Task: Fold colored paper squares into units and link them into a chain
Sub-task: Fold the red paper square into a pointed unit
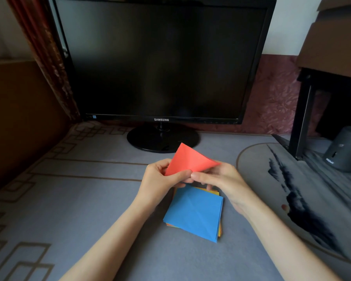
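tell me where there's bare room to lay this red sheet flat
Left of the paper stack, the grey cloth lies bare to its line border. Right, the round mat is bare. Crowded: between monitor base and the held red sheet.

The lower edge of the red paper (190, 161) is covered by the 2 thumbs of the left hand (160, 183) and right hand (225, 181). The stack (195, 213) is largely hidden beneath its blue top sheet; its sheet count cannot be told. The grey device (345, 152) is cut off by the right edge.
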